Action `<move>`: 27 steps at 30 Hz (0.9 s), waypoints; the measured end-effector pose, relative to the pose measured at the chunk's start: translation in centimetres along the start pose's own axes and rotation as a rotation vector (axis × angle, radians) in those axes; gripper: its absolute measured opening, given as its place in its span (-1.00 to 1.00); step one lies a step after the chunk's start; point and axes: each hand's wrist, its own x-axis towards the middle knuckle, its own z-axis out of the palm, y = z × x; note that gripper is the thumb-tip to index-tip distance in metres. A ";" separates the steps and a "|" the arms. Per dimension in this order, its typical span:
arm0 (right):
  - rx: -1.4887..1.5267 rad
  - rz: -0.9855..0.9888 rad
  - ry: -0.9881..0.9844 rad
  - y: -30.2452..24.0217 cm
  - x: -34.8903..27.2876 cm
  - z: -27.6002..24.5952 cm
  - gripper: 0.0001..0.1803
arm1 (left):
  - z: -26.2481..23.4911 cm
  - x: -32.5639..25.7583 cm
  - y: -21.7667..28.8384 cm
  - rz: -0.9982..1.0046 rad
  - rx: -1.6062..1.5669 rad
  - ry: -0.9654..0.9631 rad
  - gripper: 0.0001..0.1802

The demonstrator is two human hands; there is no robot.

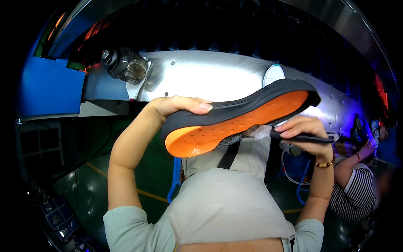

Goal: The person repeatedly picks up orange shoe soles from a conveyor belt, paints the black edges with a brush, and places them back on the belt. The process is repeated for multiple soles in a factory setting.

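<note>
Risk: black-and-orange sole tilting above the lap
Left hand is clamping one end only; right hand is gripping the brush at the near edge; a slackening hold would be misdirecting the bristles.

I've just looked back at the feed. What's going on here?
The person's left hand grips a black shoe sole with an orange face, held up in front of the metal bench. The right hand holds a dark-handled brush, its bristles at the sole's near edge; whether they touch is hard to tell. A dark-capped bottle is on the bench at the left. Off to the right is another person in striped clothing.
</note>
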 end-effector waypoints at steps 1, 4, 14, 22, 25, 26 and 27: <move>-0.041 0.003 -0.055 0.0 -0.3 0.1 -0.84 | -0.1 -0.1 0.0 0.000 0.046 -0.027 -0.33; -0.059 0.020 -0.119 -0.6 -0.6 -0.6 -0.81 | -1.8 -0.3 -1.0 -0.106 0.040 0.045 -0.27; 0.151 0.253 0.097 0.0 -0.7 -1.2 -0.76 | -1.4 0.1 -1.5 0.101 -0.131 -0.030 -0.49; 0.181 0.312 0.712 5.8 4.2 -0.6 -0.85 | -1.7 6.9 -6.0 0.222 -0.836 -0.457 -0.50; -0.063 0.170 0.828 8.3 5.1 1.5 -0.84 | -1.9 7.4 -7.1 0.199 -0.894 -0.366 -0.47; -0.120 0.136 0.805 8.1 5.4 2.9 -0.84 | -2.3 7.7 -7.1 0.214 -0.887 -0.308 -0.46; -0.035 0.134 0.730 6.9 5.8 4.7 -0.82 | -2.6 7.8 -7.2 0.222 -0.881 -0.245 -0.45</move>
